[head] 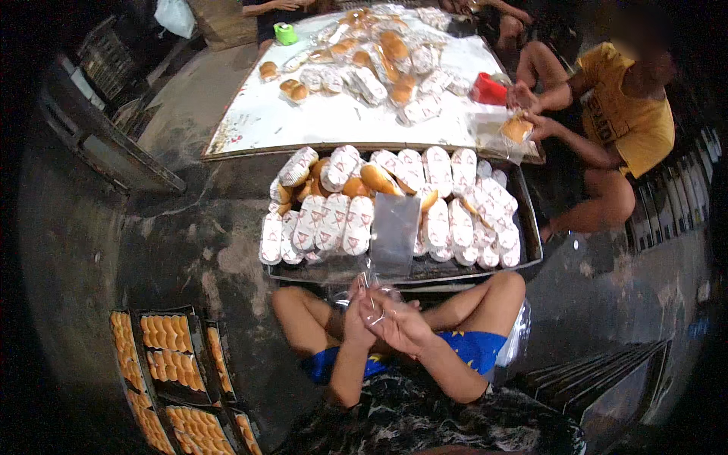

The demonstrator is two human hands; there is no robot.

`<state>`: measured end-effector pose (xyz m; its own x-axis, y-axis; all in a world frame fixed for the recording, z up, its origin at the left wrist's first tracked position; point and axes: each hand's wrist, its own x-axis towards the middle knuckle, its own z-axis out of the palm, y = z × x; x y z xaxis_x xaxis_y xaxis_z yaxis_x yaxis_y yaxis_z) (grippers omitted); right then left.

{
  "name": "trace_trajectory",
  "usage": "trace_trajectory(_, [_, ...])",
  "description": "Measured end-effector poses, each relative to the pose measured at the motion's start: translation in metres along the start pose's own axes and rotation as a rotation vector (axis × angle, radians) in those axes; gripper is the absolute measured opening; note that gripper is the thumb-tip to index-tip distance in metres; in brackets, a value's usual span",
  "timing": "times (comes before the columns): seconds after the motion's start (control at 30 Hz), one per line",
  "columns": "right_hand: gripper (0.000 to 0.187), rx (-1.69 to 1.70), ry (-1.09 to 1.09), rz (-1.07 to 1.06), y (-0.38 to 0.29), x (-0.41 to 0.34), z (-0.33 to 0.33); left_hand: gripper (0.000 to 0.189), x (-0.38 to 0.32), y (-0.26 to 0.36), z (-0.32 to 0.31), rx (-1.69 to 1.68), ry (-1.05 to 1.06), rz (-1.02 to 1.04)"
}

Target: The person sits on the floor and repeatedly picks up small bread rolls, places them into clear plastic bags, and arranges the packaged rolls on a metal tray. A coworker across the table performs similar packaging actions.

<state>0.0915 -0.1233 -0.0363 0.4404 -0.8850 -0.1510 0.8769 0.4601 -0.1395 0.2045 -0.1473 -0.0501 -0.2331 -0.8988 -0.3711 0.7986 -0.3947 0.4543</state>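
Observation:
My left hand (359,318) and my right hand (402,327) meet above my lap, both at a clear plastic bag (392,236) whose upper part stretches over the near edge of a black tray. The right hand is blurred, so its exact hold cannot be told. Bread rolls in printed paper wrappers (358,224) fill the tray (532,227) in front of me, many lying wrapper side up. Golden crust shows on a few rolls (380,179) near the tray's middle. Clear plastic also lies under my hands.
Beyond the tray, a white board (250,128) carries bagged rolls (392,45), a green tape roll (285,34) and a red object (489,89). A person at the right holds a bagged roll (516,129). Trays of rolls (170,333) stand at the lower left, stacked dark trays (597,369) at the lower right.

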Motion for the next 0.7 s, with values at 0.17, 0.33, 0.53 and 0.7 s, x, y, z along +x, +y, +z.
trace_trajectory(0.17, [0.065, -2.983, 0.691, -0.417, -0.057, 0.057, -0.025, 0.02, 0.005, 0.031, -0.045, 0.087, 0.414, 0.436])
trace_trajectory(0.33, [0.049, -2.629, 0.349, -0.727, -0.174, 0.062, -0.134, 0.028, 0.006, 0.048, -0.043, 0.033, 0.324, 0.48])
trace_trajectory(0.53, [0.034, -0.859, 0.799, -1.104, -0.218, 0.017, -0.142, 0.047, 0.009, 0.093, -0.063, -0.046, 0.304, 0.676])
trace_trajectory(0.7, [0.031, -0.561, 0.722, -1.087, -0.166, -0.01, -0.111, 0.055, 0.015, 0.1, -0.056, -0.115, 0.308, 0.797])
